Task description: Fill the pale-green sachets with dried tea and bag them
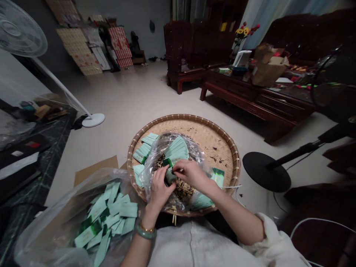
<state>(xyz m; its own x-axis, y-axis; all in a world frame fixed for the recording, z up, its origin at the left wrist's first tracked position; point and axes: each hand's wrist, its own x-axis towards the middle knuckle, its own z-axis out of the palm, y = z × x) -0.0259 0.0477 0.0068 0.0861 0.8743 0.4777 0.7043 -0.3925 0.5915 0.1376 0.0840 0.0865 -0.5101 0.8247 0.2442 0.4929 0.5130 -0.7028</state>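
Observation:
A round woven basket tray (222, 137) rests in front of me and holds a clear plastic bag (158, 148) of loose dried bits, with stacks of pale green packets (176, 148) on it. My left hand (160, 189) and my right hand (189, 174) meet over the bag, both pinched on one small green packet (168, 174). More green packets (143, 152) lie on the tray's left side and one (218, 177) at its right edge.
A large clear plastic bag (55, 222) full of green packets (111, 215) lies at my lower left on cardboard (94, 170). A white standing fan (93, 119) is at the left, a black fan base (265, 171) at the right, dark wooden furniture (250, 100) behind.

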